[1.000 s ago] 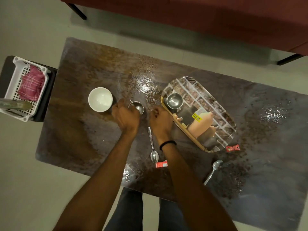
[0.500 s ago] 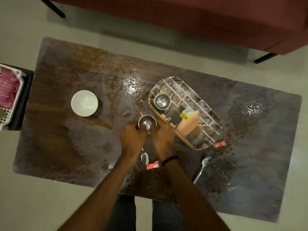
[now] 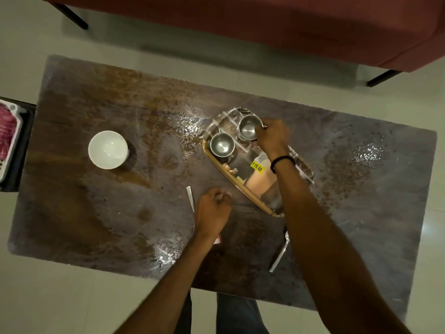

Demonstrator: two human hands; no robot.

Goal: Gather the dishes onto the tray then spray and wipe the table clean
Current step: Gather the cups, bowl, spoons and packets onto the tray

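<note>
Steel cup [image 3: 248, 127]: upright, mouth up, at the far end of the tray [image 3: 225, 121], just beside a second cup [image 3: 222, 144]. Can't tell if it's seated. Right hand [image 3: 273, 136] pinches its right rim, fingers curled, forearm running diagonally across the tray. Tray is oval, long axis far-left to near-right. Left hand [image 3: 213, 213] is knuckles-up over the table [image 3: 96, 213], fingers curled, covering a spoon [image 3: 190, 197] whose handle points away from me; can't tell if it's gripped. White bowl [image 3: 107, 149] well left. Another spoon [image 3: 279, 255] beside my right forearm.
</note>
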